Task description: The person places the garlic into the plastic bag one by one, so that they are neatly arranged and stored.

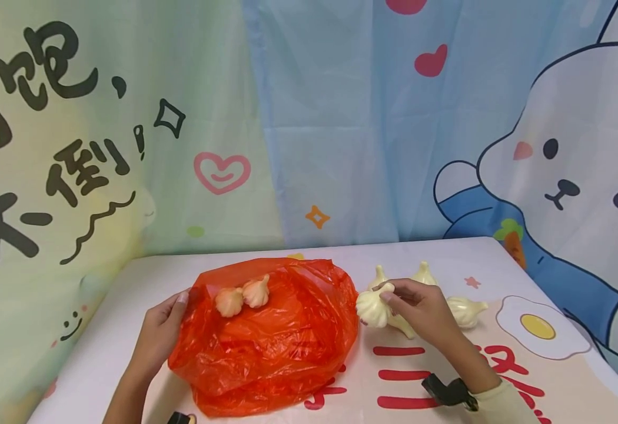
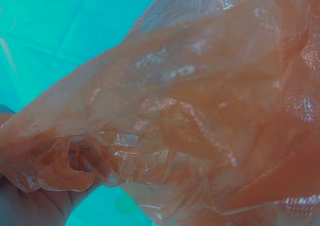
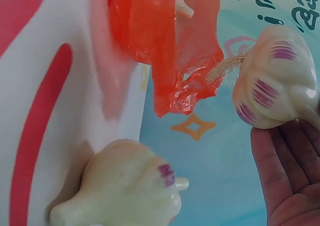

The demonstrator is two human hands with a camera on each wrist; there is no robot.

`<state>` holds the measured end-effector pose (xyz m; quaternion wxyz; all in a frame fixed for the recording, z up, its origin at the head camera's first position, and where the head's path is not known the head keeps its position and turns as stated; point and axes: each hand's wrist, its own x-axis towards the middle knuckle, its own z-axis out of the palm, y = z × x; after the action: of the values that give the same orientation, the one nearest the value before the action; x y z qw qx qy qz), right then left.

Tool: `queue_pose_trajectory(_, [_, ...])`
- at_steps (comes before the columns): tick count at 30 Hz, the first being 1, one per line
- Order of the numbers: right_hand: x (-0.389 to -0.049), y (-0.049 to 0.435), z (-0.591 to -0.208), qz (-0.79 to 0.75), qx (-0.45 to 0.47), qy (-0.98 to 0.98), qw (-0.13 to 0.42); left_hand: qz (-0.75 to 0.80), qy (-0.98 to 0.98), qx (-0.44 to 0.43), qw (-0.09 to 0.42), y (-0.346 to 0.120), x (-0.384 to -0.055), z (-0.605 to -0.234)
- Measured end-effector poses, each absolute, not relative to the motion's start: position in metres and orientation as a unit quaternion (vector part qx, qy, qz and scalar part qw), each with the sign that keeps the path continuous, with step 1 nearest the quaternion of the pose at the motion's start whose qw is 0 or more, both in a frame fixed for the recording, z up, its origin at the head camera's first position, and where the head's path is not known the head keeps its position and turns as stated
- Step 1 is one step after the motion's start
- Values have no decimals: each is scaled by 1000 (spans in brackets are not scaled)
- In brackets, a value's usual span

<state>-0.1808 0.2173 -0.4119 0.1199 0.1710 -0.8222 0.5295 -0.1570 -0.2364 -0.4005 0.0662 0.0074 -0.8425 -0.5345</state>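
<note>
My left hand [image 1: 159, 331] grips the left edge of a red plastic bag [image 1: 288, 330], thumb on the near side of the film. Two garlic bulbs [image 1: 229, 301] show side by side in the bag's left part, tinted orange. Between thumb and fingers, my right hand [image 1: 420, 306] pinches a garlic bulb [image 1: 372, 308] just right of the bag. Purple streaks mark this held bulb [image 3: 277, 80] in the right wrist view, and root-like fibres stick out from one end. In the left wrist view, the crumpled film [image 2: 200, 100] partly covers my left fingers.
Several more garlic bulbs lie on the table around and behind my right hand, among them one [image 1: 465, 311] to its right and another [image 1: 424, 273] farther back. A printed cloth [image 1: 319, 147] hangs behind the table [image 1: 155, 277].
</note>
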Motion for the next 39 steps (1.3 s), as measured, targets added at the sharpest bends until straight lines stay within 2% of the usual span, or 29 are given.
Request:
queue_pose_trajectory(5, [-188,210,-408,526,162,-826,118,-533,-844,13,61,-235,-158,-399])
queue_pose_trajectory(27, [-217,175,-402,590,105,-800,35,-540,-840,27,48,-235,-158,-397])
queue_pose_trajectory(39, [-239,157,-399,585,154,-796,-8,-542,-839,27,47,-238,-157,-399])
